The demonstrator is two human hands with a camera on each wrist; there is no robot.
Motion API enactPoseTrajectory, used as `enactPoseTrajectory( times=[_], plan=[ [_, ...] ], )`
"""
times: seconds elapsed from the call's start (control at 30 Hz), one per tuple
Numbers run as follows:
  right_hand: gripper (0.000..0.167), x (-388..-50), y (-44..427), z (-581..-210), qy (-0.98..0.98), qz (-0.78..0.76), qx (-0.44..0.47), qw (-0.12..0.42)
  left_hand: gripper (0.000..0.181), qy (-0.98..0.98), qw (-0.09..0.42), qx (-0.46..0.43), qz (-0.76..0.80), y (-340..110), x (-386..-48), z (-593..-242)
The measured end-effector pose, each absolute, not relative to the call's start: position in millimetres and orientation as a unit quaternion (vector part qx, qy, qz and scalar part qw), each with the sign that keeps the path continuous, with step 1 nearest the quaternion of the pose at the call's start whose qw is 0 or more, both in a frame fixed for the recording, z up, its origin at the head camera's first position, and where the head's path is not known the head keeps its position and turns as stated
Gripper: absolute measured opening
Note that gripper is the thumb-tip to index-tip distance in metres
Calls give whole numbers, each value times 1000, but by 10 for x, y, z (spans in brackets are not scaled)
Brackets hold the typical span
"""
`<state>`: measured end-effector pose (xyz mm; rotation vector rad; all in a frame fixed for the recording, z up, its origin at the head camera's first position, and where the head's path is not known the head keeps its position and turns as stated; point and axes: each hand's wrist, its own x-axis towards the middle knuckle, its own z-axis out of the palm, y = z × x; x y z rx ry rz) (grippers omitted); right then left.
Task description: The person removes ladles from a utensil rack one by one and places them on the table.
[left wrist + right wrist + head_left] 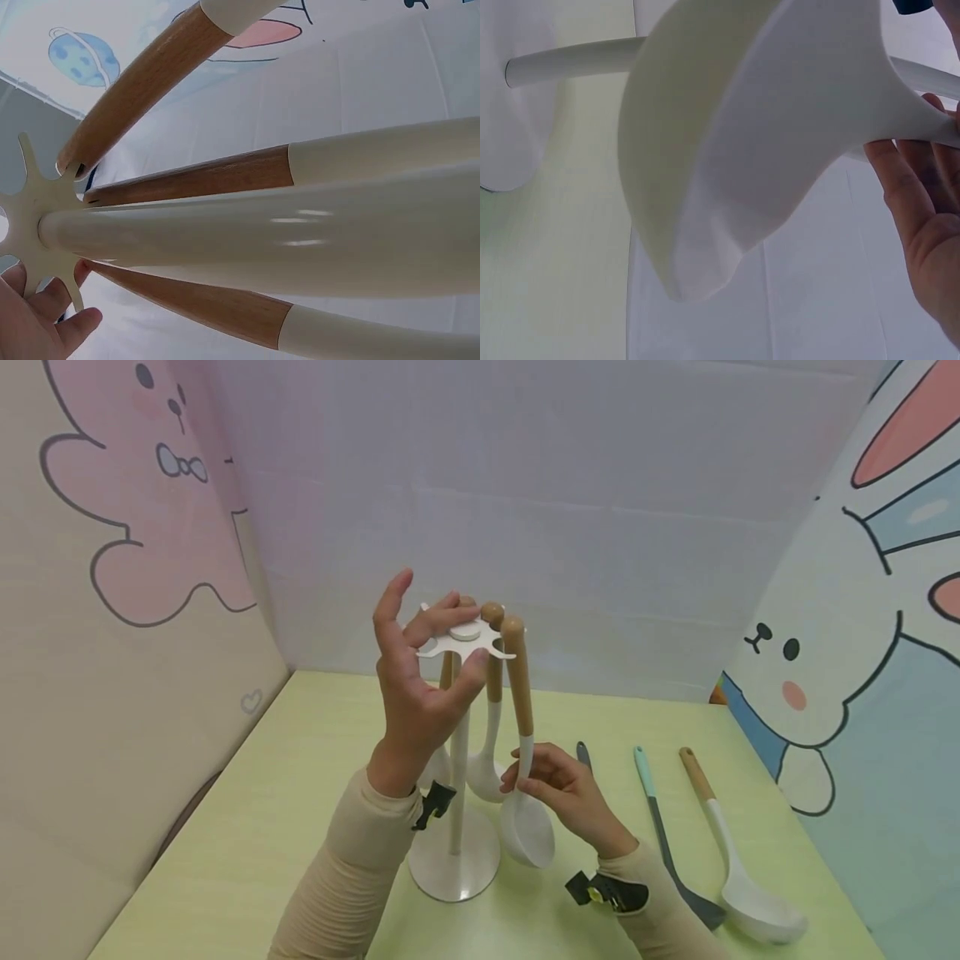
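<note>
My left hand (412,681) holds the notched top of a white utensil rack (456,827), thumb at its front edge and fingers over it. My right hand (570,793) pinches the white neck of a ladle (528,831) with a wooden handle. The ladle hangs bowl down, its handle top beside the rack's right-hand notches; whether it is seated there I cannot tell. Two more wooden-handled utensils hang on the rack, one a white spoon-like piece (486,775). The right wrist view shows the ladle's bowl (780,150) close up, the left wrist view the rack's pole (225,240).
On the pale green table (247,827), right of the rack, lie a dark grey turner (663,835) with a mint handle and a white utensil (753,897) with a wooden handle. A dark handle (583,754) shows behind my right hand. Printed cloth walls surround the table.
</note>
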<state>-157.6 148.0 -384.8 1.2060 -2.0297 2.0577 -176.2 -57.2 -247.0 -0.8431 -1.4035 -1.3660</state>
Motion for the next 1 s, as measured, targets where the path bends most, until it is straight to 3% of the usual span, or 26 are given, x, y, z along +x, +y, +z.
enactPoseTrajectory(
  times=[0.37, 1.0],
  plan=[
    [42, -1575, 1469, -3849, -654, 661, 369, -5, 30, -586, 495, -365, -528, -604, -1799, -2478],
    [43, -1591, 1471, -3793, -650, 656, 383, 7, 23, -585, 495, -368, -527, -610, -1809, -2464]
  ],
)
